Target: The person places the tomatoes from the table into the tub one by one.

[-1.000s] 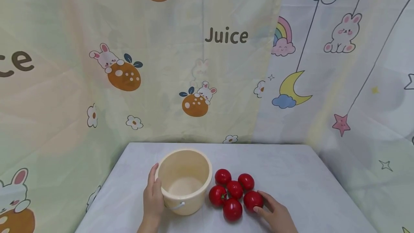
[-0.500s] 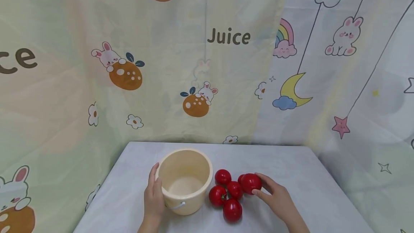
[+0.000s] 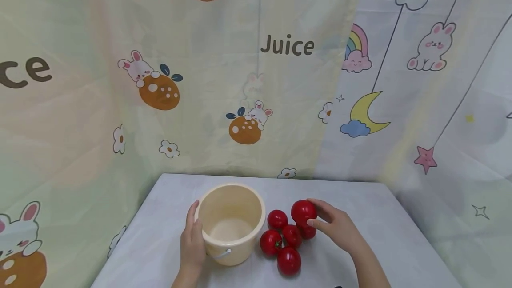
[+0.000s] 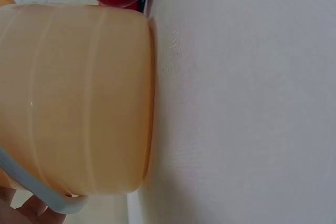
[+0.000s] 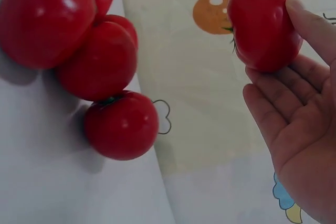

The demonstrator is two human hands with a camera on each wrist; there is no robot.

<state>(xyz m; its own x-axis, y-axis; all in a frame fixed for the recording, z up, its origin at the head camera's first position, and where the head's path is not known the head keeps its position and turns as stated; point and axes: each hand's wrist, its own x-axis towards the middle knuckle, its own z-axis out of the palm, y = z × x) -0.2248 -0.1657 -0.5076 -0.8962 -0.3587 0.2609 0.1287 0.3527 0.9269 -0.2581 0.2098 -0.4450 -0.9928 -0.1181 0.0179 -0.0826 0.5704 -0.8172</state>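
Note:
In the head view a cream bucket (image 3: 240, 249) with a pale handle (image 4: 31, 182) stands upright on the white table. My left hand (image 3: 192, 246) rests against its left side, thumb near the rim, fingers along the outer wall. A red tomato (image 3: 302, 211) is pinched in my right hand (image 3: 336, 225), thumb on one side and fingers on the other. It is raised above the others and shows a green stem in the right wrist view. Several more tomatoes lie in a cluster right of the bucket, the nearest tomato (image 3: 289, 261) at the front. The held one partly hides another tomato (image 3: 308, 231).
The white table (image 3: 360, 208) ends at a back edge close to a patterned curtain (image 3: 200, 146). More curtain hangs at both sides. A small dark object (image 3: 338, 286) just shows at the bottom edge of the head view.
My right hand has lifted the tomato off the table at the cluster's right and carried it up and slightly left. The left hand and bucket keep their places; the head view shifts slightly.

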